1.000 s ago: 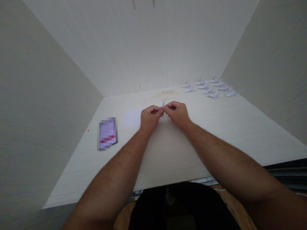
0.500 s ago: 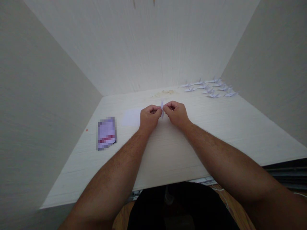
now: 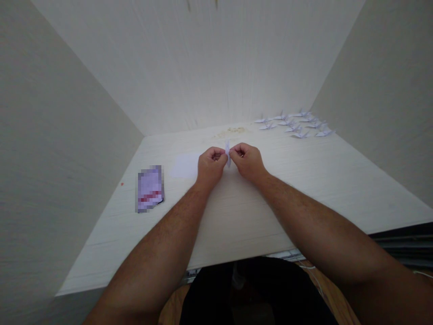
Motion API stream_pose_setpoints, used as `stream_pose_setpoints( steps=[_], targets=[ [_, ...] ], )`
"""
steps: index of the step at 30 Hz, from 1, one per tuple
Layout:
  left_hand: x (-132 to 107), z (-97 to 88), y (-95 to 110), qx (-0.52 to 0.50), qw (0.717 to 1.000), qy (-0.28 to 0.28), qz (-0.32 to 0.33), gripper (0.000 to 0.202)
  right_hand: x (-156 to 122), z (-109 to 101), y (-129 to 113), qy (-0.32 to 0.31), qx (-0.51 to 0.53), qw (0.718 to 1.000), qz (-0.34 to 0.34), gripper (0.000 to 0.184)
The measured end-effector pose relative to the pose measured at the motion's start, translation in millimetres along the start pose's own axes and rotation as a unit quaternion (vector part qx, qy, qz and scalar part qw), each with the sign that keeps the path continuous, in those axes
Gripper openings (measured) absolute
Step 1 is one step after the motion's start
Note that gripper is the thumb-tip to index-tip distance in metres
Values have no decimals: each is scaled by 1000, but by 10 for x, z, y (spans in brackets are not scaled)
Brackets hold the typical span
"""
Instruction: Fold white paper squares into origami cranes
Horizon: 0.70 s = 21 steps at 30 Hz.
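Note:
Both hands meet at the middle of the white table (image 3: 304, 180). My left hand (image 3: 209, 164) and my right hand (image 3: 247, 161) each pinch one side of a small folded piece of pale paper (image 3: 228, 152), which stands upright between the fingertips. The fingers of both hands are curled closed round it. Just left of my left hand a flat sheet of pale paper (image 3: 184, 165) lies on the table.
Several small folded paper cranes (image 3: 294, 124) sit at the far right corner. A blurred rectangular object (image 3: 150, 188) lies at the left. White walls enclose the table on three sides. A brownish stain (image 3: 232, 131) marks the far edge.
The folded paper between my fingertips has turned slightly and stands a bit more upright. Both hands stay pinched together in nearly the same spot.

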<state>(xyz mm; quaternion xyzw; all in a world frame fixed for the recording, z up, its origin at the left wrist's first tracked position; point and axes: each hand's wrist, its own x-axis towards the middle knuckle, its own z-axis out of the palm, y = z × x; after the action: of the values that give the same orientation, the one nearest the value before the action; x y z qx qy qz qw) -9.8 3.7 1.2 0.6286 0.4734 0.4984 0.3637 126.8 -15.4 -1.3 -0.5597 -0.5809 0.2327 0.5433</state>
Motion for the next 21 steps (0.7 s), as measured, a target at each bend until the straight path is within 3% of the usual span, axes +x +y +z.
stream_pose_setpoints(
  steps=[21],
  targets=[
    [8,-6,-18,5,1000,-11,-12,6,24,29,71,-7,40,999,18,6]
  ],
)
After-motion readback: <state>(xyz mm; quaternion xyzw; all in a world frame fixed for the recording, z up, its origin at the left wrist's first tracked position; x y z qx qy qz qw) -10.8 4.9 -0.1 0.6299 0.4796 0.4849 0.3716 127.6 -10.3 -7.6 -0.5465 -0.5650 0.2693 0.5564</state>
